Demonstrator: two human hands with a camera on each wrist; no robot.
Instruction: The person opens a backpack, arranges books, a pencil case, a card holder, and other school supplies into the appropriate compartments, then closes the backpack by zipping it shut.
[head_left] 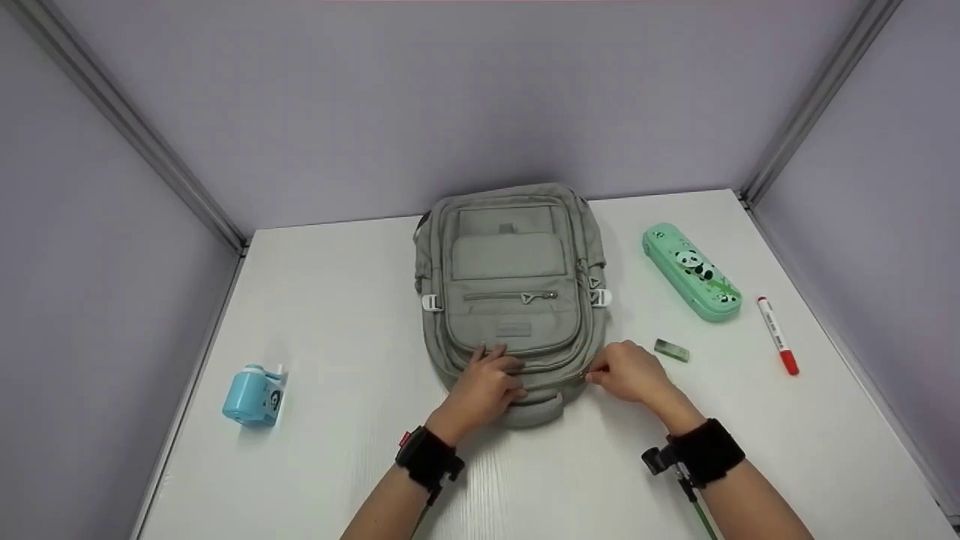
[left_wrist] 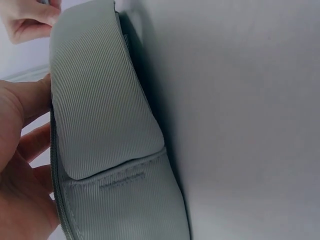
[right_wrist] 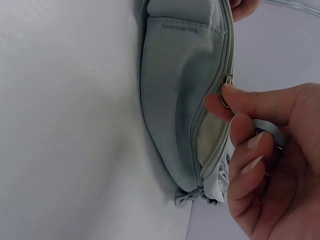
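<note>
A grey-green backpack [head_left: 510, 259] lies on the table, its padded grab handle [left_wrist: 95, 95] at the end near me. My right hand [head_left: 628, 371] pinches a metal zipper pull [right_wrist: 226, 95] between thumb and forefinger at the bag's near right edge. Beyond that pull, in the right wrist view, the zipper stands parted and a pale lining [right_wrist: 210, 135] shows. My left hand [head_left: 484, 386] rests on the near end of the bag with its fingers spread. In the left wrist view its thumb and fingers touch the fabric beside the zipper line [left_wrist: 55, 165].
Right of the bag lie a green panda pencil case [head_left: 691, 271], a small green eraser-like block [head_left: 672, 350] and a red-capped marker [head_left: 778, 335]. A blue pencil sharpener with a crank [head_left: 253, 396] stands at the left. Pale panels [head_left: 480, 97] border the white table [head_left: 337, 300].
</note>
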